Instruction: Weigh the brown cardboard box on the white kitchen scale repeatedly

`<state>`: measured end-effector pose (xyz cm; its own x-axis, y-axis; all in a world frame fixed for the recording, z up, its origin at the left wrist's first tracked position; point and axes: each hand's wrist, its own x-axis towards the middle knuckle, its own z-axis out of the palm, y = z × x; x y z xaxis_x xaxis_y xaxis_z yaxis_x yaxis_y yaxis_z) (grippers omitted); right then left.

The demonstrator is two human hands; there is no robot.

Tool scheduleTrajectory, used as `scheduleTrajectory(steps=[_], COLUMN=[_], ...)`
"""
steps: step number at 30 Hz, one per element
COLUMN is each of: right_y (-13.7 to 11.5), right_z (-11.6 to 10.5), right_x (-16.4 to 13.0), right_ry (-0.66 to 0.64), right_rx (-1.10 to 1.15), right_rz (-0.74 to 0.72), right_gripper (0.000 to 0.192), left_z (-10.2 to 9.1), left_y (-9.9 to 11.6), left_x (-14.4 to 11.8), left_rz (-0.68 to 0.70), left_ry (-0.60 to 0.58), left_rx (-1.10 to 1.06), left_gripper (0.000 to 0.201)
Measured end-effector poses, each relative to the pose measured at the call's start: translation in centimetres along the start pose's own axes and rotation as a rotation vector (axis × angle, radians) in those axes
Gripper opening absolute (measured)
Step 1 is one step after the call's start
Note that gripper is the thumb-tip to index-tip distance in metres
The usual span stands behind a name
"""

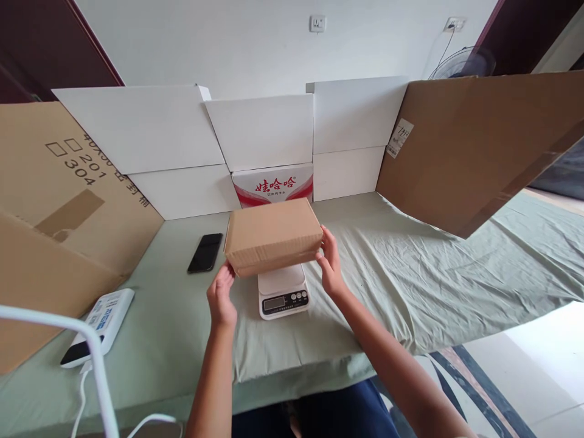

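A closed brown cardboard box [274, 234] is gripped at its two ends, over a white kitchen scale [283, 297]. At its left front corner, my left hand [222, 296] holds it with the fingers against the side. My right hand [331, 263] clasps the right end, thumb toward the front face and fingers behind. The box covers the back of the scale's platform; whether it touches the platform I cannot tell. The scale's display and buttons face me, and the display's reading is too small to make out.
Left of the box lies a black phone [205, 253]. Nearer the left edge are a white device with a label [98, 327] and a white curved tube [93, 347]. White panels [260, 131], a printed carton [274, 184] and large brown cardboard [479, 146] border the green cloth [365, 267].
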<state>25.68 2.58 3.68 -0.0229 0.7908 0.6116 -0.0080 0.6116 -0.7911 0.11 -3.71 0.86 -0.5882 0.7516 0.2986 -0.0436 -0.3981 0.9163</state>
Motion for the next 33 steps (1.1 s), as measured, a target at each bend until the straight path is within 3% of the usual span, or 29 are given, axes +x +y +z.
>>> scheduleTrajectory(steps=[4,9,18,26,33], right_y=[1.3,5.0,7.5,8.4,8.0], right_z=[1.9,3.9,4.2,4.1,4.5], right_x=[4.4,6.1,4.6,5.5,5.2], right_ry=[-0.016,-0.01,-0.002,0.063,0.069], right_rx=[0.078,0.102,0.176,0.122,0.061], right_rz=[-0.033,0.036,0.154,0.208,0.217], right_gripper=[0.07,0.068,0.062,0.052,0.06], left_z=[2.2,3.6,3.7,3.8,3.8], left_y=[0.1,-3.0,-5.7,-6.0,-5.9], left_x=[4.6,7.6,8.2,7.9,8.5], left_rz=[0.029,-0.126,-0.258,-0.303,-0.307], left_ry=[-0.021,0.034,0.054,0.059,0.023], left_rx=[-0.053,-0.045,-0.06,-0.004,-0.008], left_gripper=[0.074,0.063,0.053,0.053,0.055])
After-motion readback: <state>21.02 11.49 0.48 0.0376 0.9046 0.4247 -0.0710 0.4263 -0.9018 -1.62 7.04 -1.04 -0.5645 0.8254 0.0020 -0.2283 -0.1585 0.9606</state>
